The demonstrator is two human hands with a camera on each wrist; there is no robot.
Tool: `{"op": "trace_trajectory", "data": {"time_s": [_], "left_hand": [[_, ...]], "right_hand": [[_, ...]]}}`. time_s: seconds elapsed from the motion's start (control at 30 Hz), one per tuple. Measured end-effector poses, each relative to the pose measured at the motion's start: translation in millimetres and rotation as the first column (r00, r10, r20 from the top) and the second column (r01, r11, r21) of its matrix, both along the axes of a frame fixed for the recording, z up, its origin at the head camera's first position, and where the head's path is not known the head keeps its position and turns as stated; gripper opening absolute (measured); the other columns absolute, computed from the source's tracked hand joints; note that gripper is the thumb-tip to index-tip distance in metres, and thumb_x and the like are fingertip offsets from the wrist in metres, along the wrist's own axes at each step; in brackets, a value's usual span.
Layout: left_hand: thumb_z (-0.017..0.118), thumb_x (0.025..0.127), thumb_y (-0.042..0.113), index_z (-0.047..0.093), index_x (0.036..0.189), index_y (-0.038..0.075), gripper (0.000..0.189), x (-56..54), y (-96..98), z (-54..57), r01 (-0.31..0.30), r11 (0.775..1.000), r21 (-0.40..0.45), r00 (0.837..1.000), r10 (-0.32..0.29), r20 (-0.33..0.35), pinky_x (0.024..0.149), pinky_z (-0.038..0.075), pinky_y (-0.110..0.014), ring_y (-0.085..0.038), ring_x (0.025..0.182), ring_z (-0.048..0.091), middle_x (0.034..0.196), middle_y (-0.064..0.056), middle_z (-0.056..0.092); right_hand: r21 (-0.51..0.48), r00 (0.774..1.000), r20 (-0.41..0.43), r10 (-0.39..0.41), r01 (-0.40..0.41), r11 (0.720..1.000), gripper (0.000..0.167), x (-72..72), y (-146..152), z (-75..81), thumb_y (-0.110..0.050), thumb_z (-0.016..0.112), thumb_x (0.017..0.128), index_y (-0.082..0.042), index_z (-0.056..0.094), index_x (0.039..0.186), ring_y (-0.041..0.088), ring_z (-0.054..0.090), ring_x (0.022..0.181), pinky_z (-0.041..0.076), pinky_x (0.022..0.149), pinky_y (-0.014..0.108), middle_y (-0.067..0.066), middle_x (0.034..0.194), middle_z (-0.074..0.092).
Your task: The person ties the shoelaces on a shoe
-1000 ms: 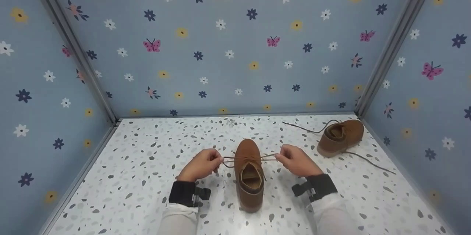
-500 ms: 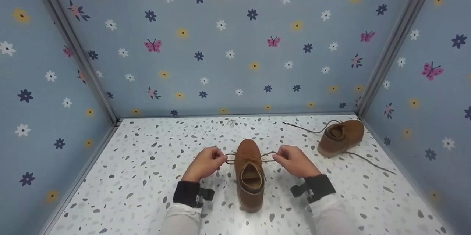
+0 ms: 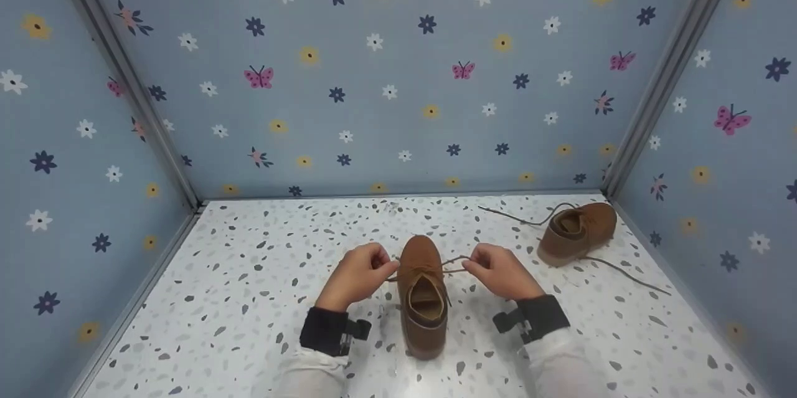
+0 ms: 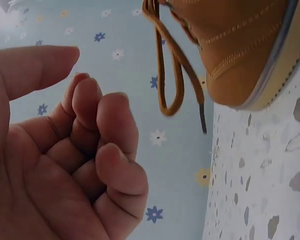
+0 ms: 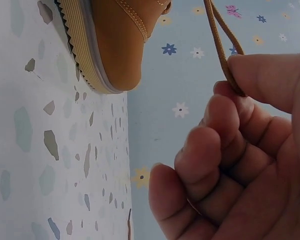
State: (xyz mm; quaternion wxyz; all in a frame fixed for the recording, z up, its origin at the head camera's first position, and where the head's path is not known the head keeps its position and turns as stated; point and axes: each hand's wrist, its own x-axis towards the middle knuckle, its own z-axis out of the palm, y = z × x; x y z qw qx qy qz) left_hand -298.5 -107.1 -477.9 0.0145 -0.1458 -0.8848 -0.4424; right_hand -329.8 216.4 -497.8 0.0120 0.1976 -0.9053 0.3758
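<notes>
A brown lace-up shoe (image 3: 418, 323) stands upright on the speckled surface, toe pointing away from me. My left hand (image 3: 361, 273) is beside its left side near the lacing. In the left wrist view, its thumb and loosely curled fingers (image 4: 117, 120) are apart with nothing between them. A lace loop (image 4: 169, 111) with a loose dark tip hangs freely beyond the fingertips. On the other side, my right hand (image 3: 501, 273) pinches a doubled shoelace (image 5: 219, 47) between thumb and index finger, drawn out from the shoe.
A matching shoe (image 3: 582, 233) lies at the back right, its untied laces (image 3: 626, 274) spread over the surface. Flower-patterned panels (image 3: 398, 74) rise at the back and on both sides. Both wrists wear black straps (image 3: 545, 318) with small camera mounts.
My left hand has moved right, in toward the shoe, and let go of the lace loop. The right hand has shifted slightly inward, still pinching its lace; that lace has slackened.
</notes>
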Motion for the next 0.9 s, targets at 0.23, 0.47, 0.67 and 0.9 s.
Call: {"op": "trace_trajectory", "data": {"time_s": [0.23,0.47,0.67,0.9], "left_hand": [[0.074,0.095,0.036,0.058,0.080,0.018,0.029,2.4,15.1,-6.5,0.081,0.995,-0.063,0.996,-0.078,0.052,0.061,0.043,-0.029,-0.011,0.065,0.051,0.073,0.006,0.054],[0.077,0.093,0.037,0.057,0.077,0.017,0.032,0.6,24.2,-13.5,0.120,0.986,-0.119,0.991,-0.112,0.066,0.057,0.044,-0.029,-0.011,0.062,0.052,0.071,0.007,0.055],[0.078,0.092,0.035,0.056,0.075,0.016,0.034,0.0,26.9,-17.2,0.129,0.982,-0.136,0.991,-0.122,0.061,0.056,0.043,-0.028,-0.011,0.061,0.052,0.071,0.006,0.054],[0.077,0.093,0.036,0.055,0.075,0.017,0.034,-0.8,28.5,-19.0,0.146,0.979,-0.141,0.988,-0.138,0.068,0.057,0.043,-0.028,-0.010,0.060,0.052,0.071,0.007,0.054]], "right_hand": [[0.006,1.000,-0.020,0.012,-0.012,1.000,0.022,-0.3,1.9,-1.2,-0.032,0.068,0.102,-0.020,0.063,0.085,0.009,0.050,0.061,0.043,0.062,0.027,-0.006,0.071,0.056],[0.014,1.000,-0.012,0.007,-0.007,1.000,0.022,-1.2,1.2,-1.1,-0.032,0.068,0.102,-0.019,0.063,0.084,0.010,0.051,0.063,0.043,0.062,0.028,-0.006,0.072,0.057],[0.035,1.000,0.014,0.001,-0.001,0.999,0.023,-0.6,1.2,0.1,-0.032,0.069,0.101,-0.019,0.064,0.083,0.010,0.051,0.063,0.043,0.062,0.028,-0.006,0.072,0.057],[0.060,0.999,0.031,-0.019,0.017,0.998,0.018,-1.7,1.6,-0.8,-0.032,0.069,0.101,-0.019,0.069,0.088,0.012,0.055,0.066,0.045,0.063,0.031,-0.004,0.075,0.062]]}}
